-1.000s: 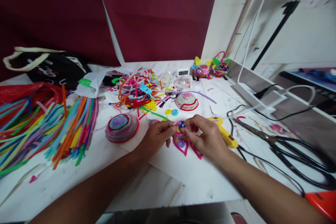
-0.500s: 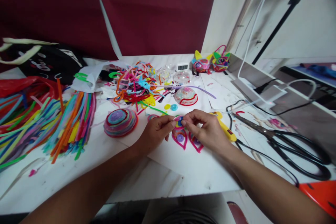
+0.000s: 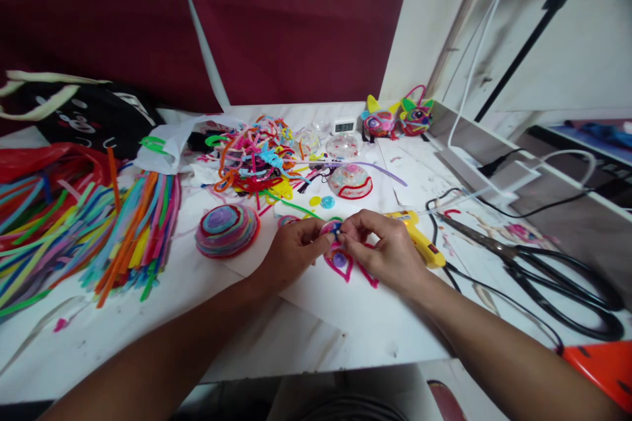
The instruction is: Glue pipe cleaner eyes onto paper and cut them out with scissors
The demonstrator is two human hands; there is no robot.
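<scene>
My left hand (image 3: 297,247) and my right hand (image 3: 384,247) meet over a white sheet (image 3: 316,299). Both pinch a small coiled pipe-cleaner piece (image 3: 332,228) in pink and blue, mostly covered by my fingertips. Just under it lies a pink teardrop-shaped pipe-cleaner piece (image 3: 340,262) with a purple centre. A second pink-edged piece (image 3: 366,274) is partly hidden by my right hand. Left of my hands sits a dome wound with coloured pipe cleaners (image 3: 227,230). A yellow glue gun (image 3: 419,240) lies beside my right hand.
Bundled pipe cleaners (image 3: 133,237) lie at the left, with a tangled heap (image 3: 257,154) behind. A partly covered clear dome (image 3: 349,182) and a small digital clock (image 3: 344,125) stand further back. Large black-handled scissors (image 3: 533,270) and cables occupy the right side.
My fingers have shifted slightly on the coiled piece, which is tilted and more covered now. My right hand has moved a little; the things on the table stay in place.
</scene>
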